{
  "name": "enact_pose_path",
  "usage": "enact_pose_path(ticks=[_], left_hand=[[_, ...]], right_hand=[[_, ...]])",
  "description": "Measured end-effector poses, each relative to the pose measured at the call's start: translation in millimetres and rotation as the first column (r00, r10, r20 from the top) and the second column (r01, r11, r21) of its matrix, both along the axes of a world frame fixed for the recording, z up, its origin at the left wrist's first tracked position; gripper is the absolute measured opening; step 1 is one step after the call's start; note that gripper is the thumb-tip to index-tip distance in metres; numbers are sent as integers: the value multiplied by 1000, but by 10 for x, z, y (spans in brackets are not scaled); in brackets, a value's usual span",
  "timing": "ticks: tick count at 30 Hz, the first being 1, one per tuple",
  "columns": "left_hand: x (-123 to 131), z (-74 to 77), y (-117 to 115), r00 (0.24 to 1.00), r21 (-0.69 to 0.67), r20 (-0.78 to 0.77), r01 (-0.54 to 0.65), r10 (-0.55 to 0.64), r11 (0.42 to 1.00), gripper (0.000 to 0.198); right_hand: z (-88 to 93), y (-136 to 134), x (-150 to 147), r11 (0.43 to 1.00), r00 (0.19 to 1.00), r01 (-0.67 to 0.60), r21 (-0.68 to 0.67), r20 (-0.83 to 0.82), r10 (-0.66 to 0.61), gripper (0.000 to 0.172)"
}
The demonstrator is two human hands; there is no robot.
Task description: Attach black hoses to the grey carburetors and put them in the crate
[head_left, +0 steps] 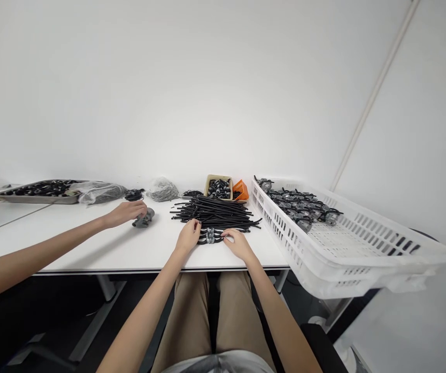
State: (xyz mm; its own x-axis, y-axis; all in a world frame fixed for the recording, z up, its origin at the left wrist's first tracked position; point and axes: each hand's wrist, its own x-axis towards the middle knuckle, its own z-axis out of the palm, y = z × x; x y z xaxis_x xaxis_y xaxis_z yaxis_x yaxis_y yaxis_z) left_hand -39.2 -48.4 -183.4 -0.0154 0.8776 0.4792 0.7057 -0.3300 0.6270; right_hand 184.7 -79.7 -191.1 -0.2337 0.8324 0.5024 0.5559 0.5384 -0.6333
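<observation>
Near the front edge of the white table lies a small group of black tubes with grey clips [210, 236] in the middle. My left hand [189, 234] is at its left end, fingers pressed together on the tube ends. At the right end, my right hand [237, 242] has thumb and fingers closed at the tubes. Just behind both hands is a wide pile of loose black tubes [215, 211]. The fingertips are small in the view, so their exact hold is hard to make out.
Another person's hand [126, 212] holds a grey part [144, 218] at the left. A large white basket [347, 254] with grey and black assemblies stands right. Behind the pile are a beige bin [208, 185] and an orange basket [240, 189]; plastic bags [162, 189] and a tray [40, 199] lie left.
</observation>
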Motion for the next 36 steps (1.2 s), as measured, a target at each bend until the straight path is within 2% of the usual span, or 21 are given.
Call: enact_pose_path(ticks=[4,9,13,16,20,23,26,30,31,33,35,36], left_hand=[[1,2,-7,1000,-6,4,-2,2,1000,21],[0,-2,-5,1000,0,10,-3,3,1000,21],[-18,-6,4,1000,14,10,-5,4,1000,21],[-26,2,0,1000,22,15,-8,8,1000,21],[-3,19,-8,999,48,42,-1,-1,999,23],[-73,39,-4,998,33,69,-1,-2,999,24],[-393,90,-16,997,0,55,-45,45,999,21],[-1148,236,-70,961,-36,60,-267,269,963,32],[-1327,281,-79,938,-56,56,-340,343,939,38],[-1603,361,-73,857,-156,-11,-510,515,846,50],[-1753,411,-38,792,-177,-115,-611,600,772,57],[-1792,421,-14,771,-163,-150,-637,619,754,58]], right_hand=[[-28,1,3,997,992,78,16,102,-79,20],[-71,26,-1,995,983,95,19,154,-97,17],[-47,41,0,989,994,87,117,54,-93,18],[19,3,14,965,980,194,176,-71,-184,25],[88,-81,27,918,918,381,115,-168,-360,32],[89,-103,25,930,926,363,62,-139,-352,32],[77,-87,18,958,953,285,18,-113,-281,30],[79,-73,14,963,948,268,13,-181,-261,26],[79,-73,15,964,944,267,13,-207,-259,25],[74,-73,17,967,941,253,1,-233,-246,24],[64,-72,17,973,949,231,-24,-216,-230,20],[58,-71,17,974,954,223,-33,-197,-225,18]])
